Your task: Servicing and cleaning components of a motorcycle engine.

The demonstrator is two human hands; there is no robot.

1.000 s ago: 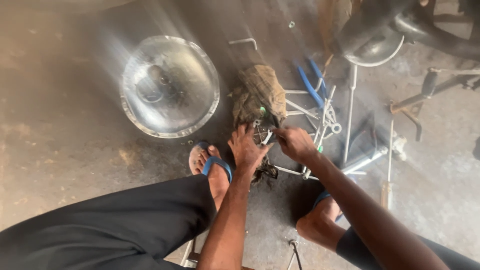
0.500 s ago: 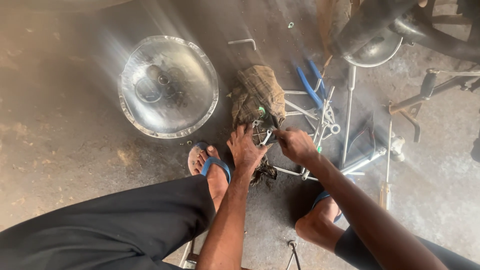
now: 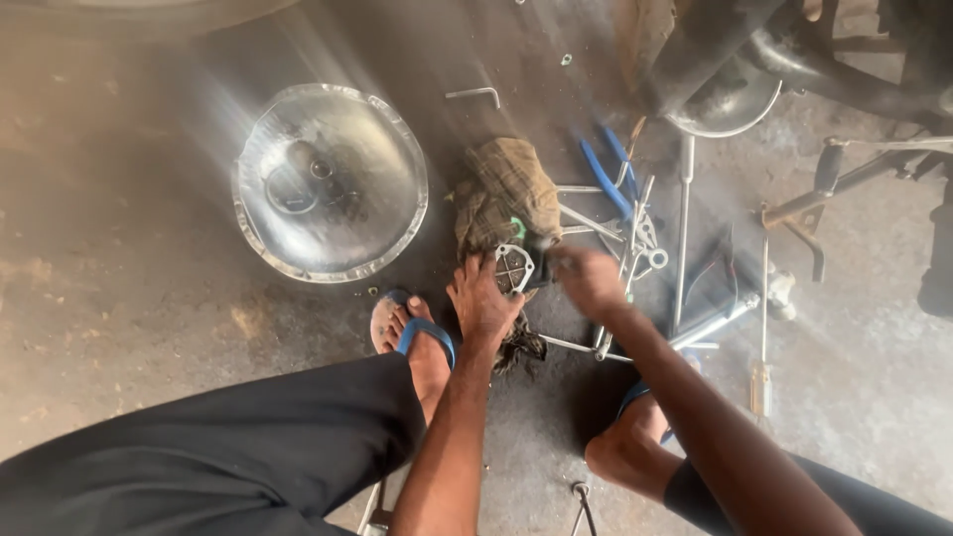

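Both hands worked at a small metal cover plate just below the brown rag: left hand curled around it, right hand blurred, grip unclear, tools unstowed on the floor.

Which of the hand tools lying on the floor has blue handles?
The pliers with blue handles, lying right of the brown checked rag. The long tools beside them, like the bare metal rod, are plain grey.
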